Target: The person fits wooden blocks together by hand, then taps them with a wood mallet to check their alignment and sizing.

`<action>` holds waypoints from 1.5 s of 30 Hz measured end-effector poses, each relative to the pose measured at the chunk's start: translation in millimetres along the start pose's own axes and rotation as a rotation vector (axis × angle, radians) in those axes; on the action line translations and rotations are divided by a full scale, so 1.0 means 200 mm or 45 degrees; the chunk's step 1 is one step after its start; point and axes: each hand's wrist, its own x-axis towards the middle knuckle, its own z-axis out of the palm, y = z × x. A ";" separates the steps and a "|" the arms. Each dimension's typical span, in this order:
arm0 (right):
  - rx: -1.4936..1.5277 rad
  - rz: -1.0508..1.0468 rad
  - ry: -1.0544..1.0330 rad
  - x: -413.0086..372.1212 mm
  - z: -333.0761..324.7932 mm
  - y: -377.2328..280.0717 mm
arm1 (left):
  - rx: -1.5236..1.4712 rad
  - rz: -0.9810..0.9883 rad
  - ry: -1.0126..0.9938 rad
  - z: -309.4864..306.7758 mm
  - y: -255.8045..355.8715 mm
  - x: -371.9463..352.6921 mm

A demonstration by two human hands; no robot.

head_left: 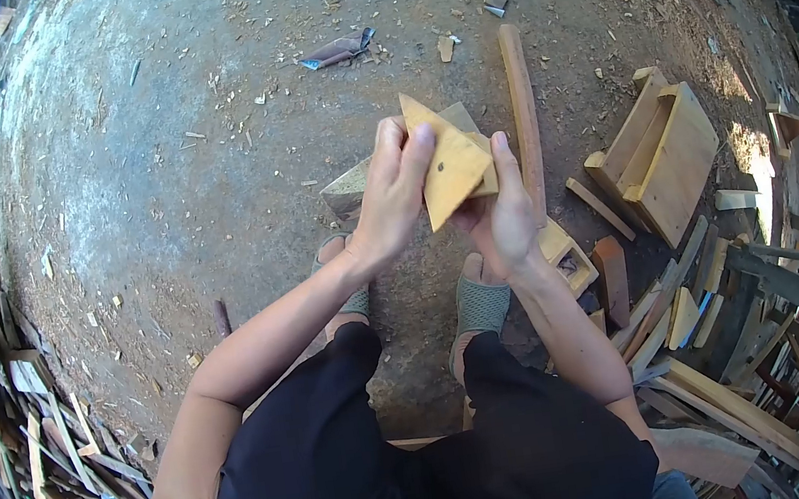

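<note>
Between my hands, above the ground, is a yellowish triangular wooden block (455, 173) with a dark round spot on its face. My left hand (382, 196) grips its left side, the thumb pressed on the face. From the right, my right hand (504, 215) is closed around a second wooden piece (486, 185) that shows just behind the first, its thumb pointing up along the edge. Most of that rear piece is hidden. Beyond my left wrist lies a pale flat wooden piece (346, 189), partly covered by the hand.
A long wooden bar (523, 112) lies right of my hands. Farther right stands a wooden box-like frame (666, 164). Wood offcuts pile up at right (720, 308) and left (49, 427). A crumpled sheet (338, 50) lies ahead. My slippered feet (483, 307) are below my hands.
</note>
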 end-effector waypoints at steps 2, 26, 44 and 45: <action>-0.119 0.004 -0.071 -0.01 -0.03 0.03 | -0.166 -0.130 0.036 -0.01 0.00 0.02; -0.038 0.094 -0.248 -0.03 -0.01 0.06 | -0.032 0.073 0.157 -0.11 0.03 0.13; -0.357 -0.401 -0.009 0.00 0.02 0.11 | 0.577 0.483 -0.185 -0.11 0.06 0.06; -0.373 -0.491 0.062 0.01 0.04 0.11 | 0.580 0.483 -0.186 -0.11 0.07 0.06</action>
